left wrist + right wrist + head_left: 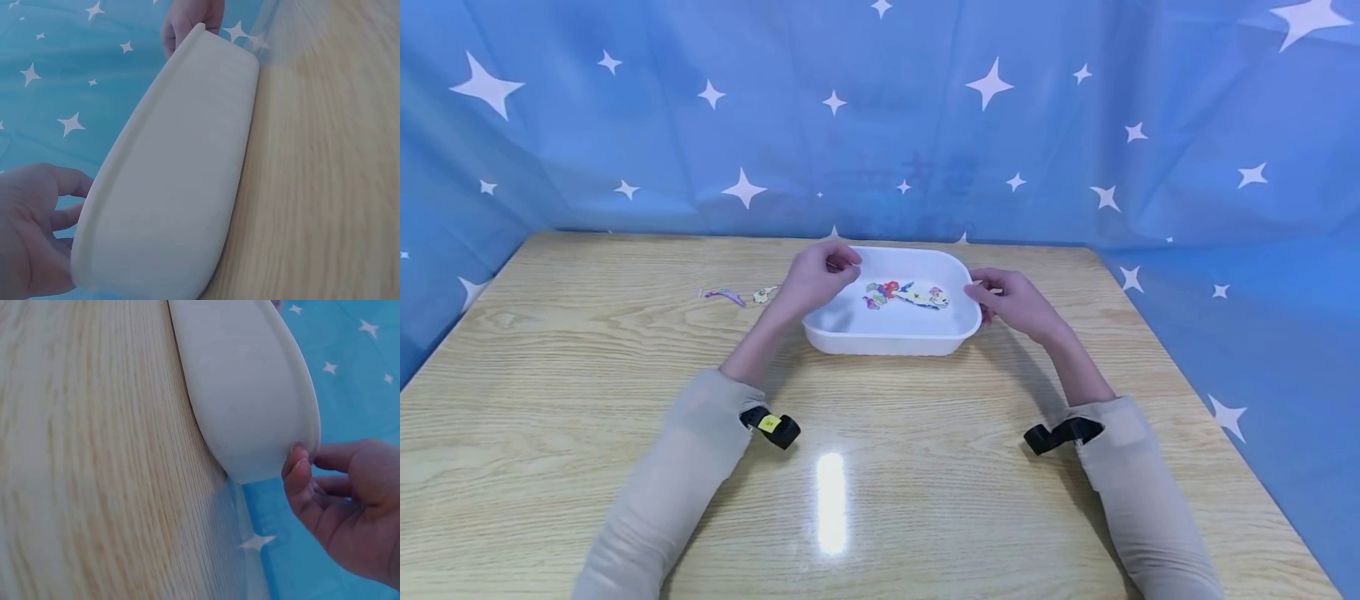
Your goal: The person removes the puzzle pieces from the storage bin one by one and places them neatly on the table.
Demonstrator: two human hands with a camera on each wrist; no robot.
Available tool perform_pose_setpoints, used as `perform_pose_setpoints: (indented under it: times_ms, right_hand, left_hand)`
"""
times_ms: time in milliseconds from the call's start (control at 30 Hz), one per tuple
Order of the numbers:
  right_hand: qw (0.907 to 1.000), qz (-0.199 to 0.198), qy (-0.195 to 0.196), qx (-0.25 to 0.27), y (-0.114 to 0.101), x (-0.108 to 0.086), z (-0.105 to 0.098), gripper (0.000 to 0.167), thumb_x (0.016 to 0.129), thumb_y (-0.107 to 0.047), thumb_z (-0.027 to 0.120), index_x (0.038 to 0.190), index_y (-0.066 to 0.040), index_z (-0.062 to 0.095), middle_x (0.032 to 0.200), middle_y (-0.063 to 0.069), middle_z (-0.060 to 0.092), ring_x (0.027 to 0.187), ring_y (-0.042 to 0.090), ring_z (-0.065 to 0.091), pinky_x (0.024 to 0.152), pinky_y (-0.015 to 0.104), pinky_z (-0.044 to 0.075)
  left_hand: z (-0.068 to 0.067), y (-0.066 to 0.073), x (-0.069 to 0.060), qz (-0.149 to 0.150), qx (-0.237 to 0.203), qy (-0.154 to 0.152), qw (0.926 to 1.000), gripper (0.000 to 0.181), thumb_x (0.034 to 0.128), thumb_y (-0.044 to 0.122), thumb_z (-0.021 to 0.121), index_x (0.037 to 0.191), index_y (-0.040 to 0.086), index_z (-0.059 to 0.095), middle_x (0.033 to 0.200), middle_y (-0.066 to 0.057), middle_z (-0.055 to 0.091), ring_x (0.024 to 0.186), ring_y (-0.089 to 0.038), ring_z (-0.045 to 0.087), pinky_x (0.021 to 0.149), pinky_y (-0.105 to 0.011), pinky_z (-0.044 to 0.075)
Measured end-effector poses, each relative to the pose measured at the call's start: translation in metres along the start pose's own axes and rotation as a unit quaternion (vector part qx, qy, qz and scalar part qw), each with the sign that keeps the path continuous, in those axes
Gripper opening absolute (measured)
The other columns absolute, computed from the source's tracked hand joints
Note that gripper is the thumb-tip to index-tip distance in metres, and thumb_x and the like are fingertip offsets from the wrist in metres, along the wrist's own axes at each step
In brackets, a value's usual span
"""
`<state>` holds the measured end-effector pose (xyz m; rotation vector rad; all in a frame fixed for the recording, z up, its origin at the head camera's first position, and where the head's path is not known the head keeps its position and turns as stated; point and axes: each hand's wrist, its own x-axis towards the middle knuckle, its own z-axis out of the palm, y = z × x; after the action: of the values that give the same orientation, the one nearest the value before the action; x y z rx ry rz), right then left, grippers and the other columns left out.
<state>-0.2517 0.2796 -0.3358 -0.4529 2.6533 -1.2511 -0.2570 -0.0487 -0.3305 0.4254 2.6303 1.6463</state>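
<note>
White tray, right hand pinching it; whether left hand grips, I can't tell.

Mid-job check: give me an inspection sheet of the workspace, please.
Surface: wood-grain table, with a bright light reflection
Job's things: white tray standing on the table, with colourful cut-outs inside
Clutter: small loose pieces on the table, left of the tray
Hands: right hand grips the tray's rim; left hand is at the tray's left side, its hold unclear
Cables: nothing seen
Surroundings: star-patterned blue backdrop
</note>
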Motion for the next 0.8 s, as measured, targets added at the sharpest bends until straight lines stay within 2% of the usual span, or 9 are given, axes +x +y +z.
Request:
perform_pose_setpoints:
  times_ms: [200, 433, 567, 700, 800]
  right_hand:
    - [1.0000, 0.004, 0.000, 0.002, -0.001, 0.000, 0.000, 0.045, 0.105, -0.025, 0.056, 0.141, 0.001, 0.054, 0.089, 0.019, 0.061, 0.073, 0.038, 0.061, 0.067, 0.046, 0.055]
    - [1.0000, 0.002, 0.000, -0.001, 0.000, -0.001, 0.001, 0.045, 0.105, -0.026, 0.056, 0.141, 0.001, 0.054, 0.090, 0.019, 0.062, 0.073, 0.039, 0.061, 0.067, 0.046, 0.055]
    - [1.0000, -0.002, 0.000, 0.002, 0.000, 0.000, 0.002, 0.044, 0.105, -0.025, 0.057, 0.141, 0.001, 0.054, 0.090, 0.019, 0.061, 0.071, 0.035, 0.061, 0.067, 0.045, 0.055]
    - [1.0000, -0.003, 0.000, 0.004, 0.000, 0.000, 0.002, 0.044, 0.105, -0.024, 0.057, 0.141, 0.001, 0.054, 0.089, 0.019, 0.061, 0.068, 0.028, 0.061, 0.067, 0.046, 0.055]
    - [1.0000, -0.003, 0.001, 0.004, 0.000, 0.000, 0.001, 0.044, 0.105, -0.024, 0.056, 0.141, 0.001, 0.054, 0.088, 0.019, 0.061, 0.068, 0.029, 0.061, 0.067, 0.047, 0.054]
  left_hand:
    - [0.011, 0.000, 0.009, -0.019, -0.002, -0.010, 0.9998, 0.021, 0.0959, 0.008, 0.064, 0.114, -0.002, 0.068, 0.106, -0.014, 0.065, 0.101, -0.025, 0.060, 0.090, -0.033, 0.049]
    - [0.022, -0.001, 0.017, -0.068, 0.023, -0.047, 0.9964, 0.023, 0.0951, 0.008, 0.066, 0.116, -0.001, 0.068, 0.108, -0.013, 0.065, 0.101, -0.023, 0.058, 0.087, -0.031, 0.047]
    - [0.026, -0.004, 0.020, -0.086, 0.035, -0.066, 0.9935, 0.021, 0.0930, 0.005, 0.068, 0.113, -0.001, 0.068, 0.107, -0.013, 0.064, 0.100, -0.024, 0.057, 0.085, -0.032, 0.047]
    - [0.028, -0.006, 0.020, -0.089, 0.056, -0.079, 0.9913, 0.023, 0.0886, -0.001, 0.070, 0.111, -0.003, 0.067, 0.106, -0.014, 0.063, 0.100, -0.025, 0.056, 0.085, -0.032, 0.047]
    - [0.030, -0.007, 0.019, -0.079, 0.079, -0.091, 0.9896, 0.024, 0.0878, -0.003, 0.070, 0.112, -0.004, 0.066, 0.107, -0.014, 0.063, 0.100, -0.025, 0.057, 0.086, -0.033, 0.048]
